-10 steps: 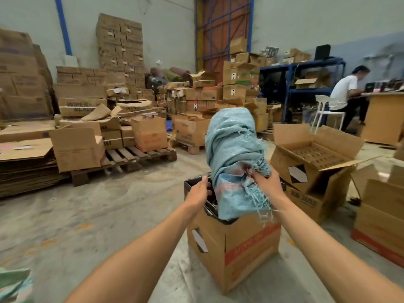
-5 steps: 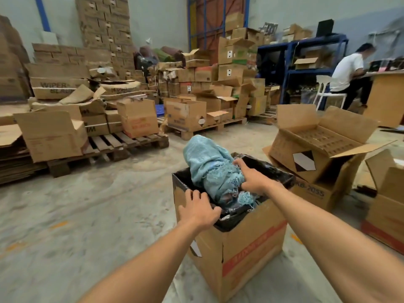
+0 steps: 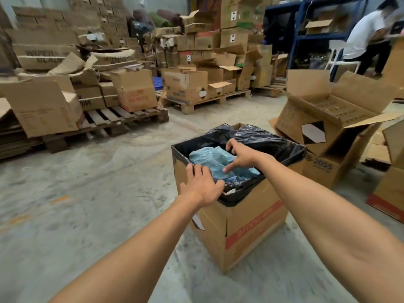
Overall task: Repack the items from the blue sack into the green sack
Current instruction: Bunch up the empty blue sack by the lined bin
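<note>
The crumpled blue sack lies inside a cardboard box lined with a black plastic bag. My right hand is over the box with its fingers spread, the fingertips touching the top of the sack. My left hand rests on the near left rim of the box, fingers laid over the liner's edge. Most of the sack sits below the rim. No green sack is in view.
An open, tilted cardboard box stands just right of the lined box, with more boxes at the right edge. Pallets stacked with cartons fill the left and back. A person sits at the far right. Bare concrete floor lies to the left.
My right hand has pushed the blue sack from above the box down into it and let go of it. My left hand has stayed on the rim. The view has tilted downward.
</note>
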`<action>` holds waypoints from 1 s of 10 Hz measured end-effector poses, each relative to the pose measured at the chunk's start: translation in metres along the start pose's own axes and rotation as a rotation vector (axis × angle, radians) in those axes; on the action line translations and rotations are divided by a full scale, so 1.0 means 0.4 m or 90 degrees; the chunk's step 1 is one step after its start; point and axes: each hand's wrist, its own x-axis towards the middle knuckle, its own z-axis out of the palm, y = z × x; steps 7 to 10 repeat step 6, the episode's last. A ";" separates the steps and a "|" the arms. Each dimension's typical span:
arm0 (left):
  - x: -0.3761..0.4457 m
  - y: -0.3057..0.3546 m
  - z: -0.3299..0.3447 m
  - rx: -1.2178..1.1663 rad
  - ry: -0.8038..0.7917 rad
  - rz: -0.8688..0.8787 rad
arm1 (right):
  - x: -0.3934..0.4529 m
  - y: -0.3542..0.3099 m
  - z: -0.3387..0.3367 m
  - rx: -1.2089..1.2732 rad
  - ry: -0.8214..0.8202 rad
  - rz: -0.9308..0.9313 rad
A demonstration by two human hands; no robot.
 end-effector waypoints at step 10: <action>-0.067 -0.077 -0.097 -0.070 -0.023 0.029 | -0.133 -0.101 0.023 0.089 0.243 -0.056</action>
